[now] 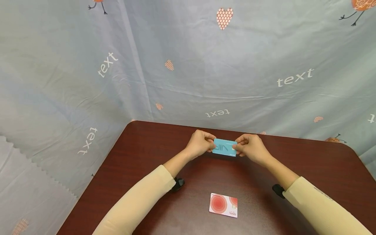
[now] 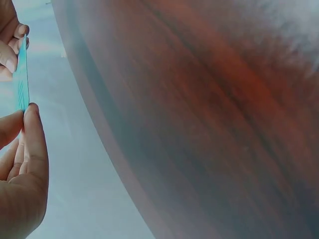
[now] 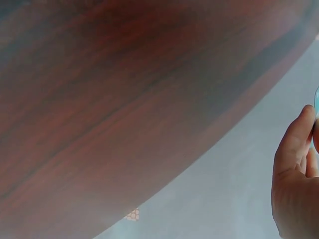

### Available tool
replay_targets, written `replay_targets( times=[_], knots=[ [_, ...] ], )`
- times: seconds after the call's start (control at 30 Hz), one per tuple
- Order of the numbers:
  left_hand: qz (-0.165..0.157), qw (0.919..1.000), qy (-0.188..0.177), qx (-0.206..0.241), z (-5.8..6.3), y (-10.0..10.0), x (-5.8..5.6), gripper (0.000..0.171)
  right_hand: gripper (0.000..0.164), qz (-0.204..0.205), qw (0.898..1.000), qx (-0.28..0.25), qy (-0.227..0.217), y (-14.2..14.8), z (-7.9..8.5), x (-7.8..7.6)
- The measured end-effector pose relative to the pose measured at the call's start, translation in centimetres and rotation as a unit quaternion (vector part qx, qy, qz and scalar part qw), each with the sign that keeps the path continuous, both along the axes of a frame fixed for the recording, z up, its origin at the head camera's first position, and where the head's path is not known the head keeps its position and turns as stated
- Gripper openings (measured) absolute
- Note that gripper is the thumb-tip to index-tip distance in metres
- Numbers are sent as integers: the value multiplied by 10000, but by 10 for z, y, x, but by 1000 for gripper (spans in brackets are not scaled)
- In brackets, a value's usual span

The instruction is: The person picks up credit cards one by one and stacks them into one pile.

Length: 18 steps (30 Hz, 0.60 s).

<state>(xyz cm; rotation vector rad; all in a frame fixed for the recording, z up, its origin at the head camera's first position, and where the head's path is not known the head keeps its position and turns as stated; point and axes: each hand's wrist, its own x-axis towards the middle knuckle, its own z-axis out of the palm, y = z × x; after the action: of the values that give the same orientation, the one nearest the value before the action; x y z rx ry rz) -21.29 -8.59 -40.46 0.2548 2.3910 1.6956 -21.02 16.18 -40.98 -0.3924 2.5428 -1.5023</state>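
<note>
A light blue card (image 1: 224,147) with large "VIP" lettering, upside down in the head view, is held up above the far part of the table. My left hand (image 1: 201,142) pinches its left end between thumb and fingers. At the other end, my right hand (image 1: 251,147) pinches it the same way, the thumb over a pale spot. The left wrist view shows the card (image 2: 21,82) nearly edge-on between both hands. Only a sliver of it appears beside the right hand (image 3: 296,172) in the right wrist view. Closer to me, a white card with red circles (image 1: 223,205) lies flat.
The dark reddish-brown table (image 1: 164,209) has a glossy top with rounded far corners. Behind it and along its left side hangs a grey-blue curtain (image 1: 188,81) printed with hearts and "text". Dark straps (image 1: 178,184) show at both wrists by the cream sleeves.
</note>
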Motion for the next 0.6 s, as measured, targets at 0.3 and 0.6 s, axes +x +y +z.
replay_targets(
  times=[0.3, 0.6],
  knots=[
    [-230, 9988, -266, 345, -5, -2, 15, 33, 24, 8, 9998, -111, -169, 5, -6, 18],
    [-433, 9949, -652, 636, -7, -1, 30, 24, 24, 243, 9992, -59, -312, 12, -9, 33]
  ],
)
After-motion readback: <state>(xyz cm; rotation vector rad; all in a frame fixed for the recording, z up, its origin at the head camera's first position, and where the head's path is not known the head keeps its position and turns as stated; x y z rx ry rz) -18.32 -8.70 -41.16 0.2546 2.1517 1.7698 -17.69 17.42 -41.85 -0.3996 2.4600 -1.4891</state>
